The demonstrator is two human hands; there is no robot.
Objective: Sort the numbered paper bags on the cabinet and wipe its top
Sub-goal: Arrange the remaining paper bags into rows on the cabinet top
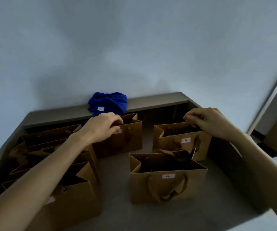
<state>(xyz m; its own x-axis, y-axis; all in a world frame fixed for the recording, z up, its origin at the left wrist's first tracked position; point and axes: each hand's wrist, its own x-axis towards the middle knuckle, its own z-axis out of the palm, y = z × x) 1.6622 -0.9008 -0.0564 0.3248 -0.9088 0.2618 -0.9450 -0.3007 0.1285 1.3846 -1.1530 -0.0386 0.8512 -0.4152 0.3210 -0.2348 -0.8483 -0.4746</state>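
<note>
Several brown paper bags with white number labels stand on a grey cabinet top (117, 185). My left hand (103, 125) grips the top rim of a bag (126, 142) at the back middle, covering part of its label. My right hand (204, 120) pinches the rear rim of the bag marked 5 (184, 142) at the back right. The bag marked 4 (167, 185) stands in front of bag 5. A crumpled blue cloth (108, 103) lies on the raised back ledge, just behind my left hand.
More brown bags (54, 157) crowd the left side under my left forearm, their numbers hidden. A pale wall rises behind the ledge (159, 100). The cabinet's right edge drops off beside a dark door frame (274, 105).
</note>
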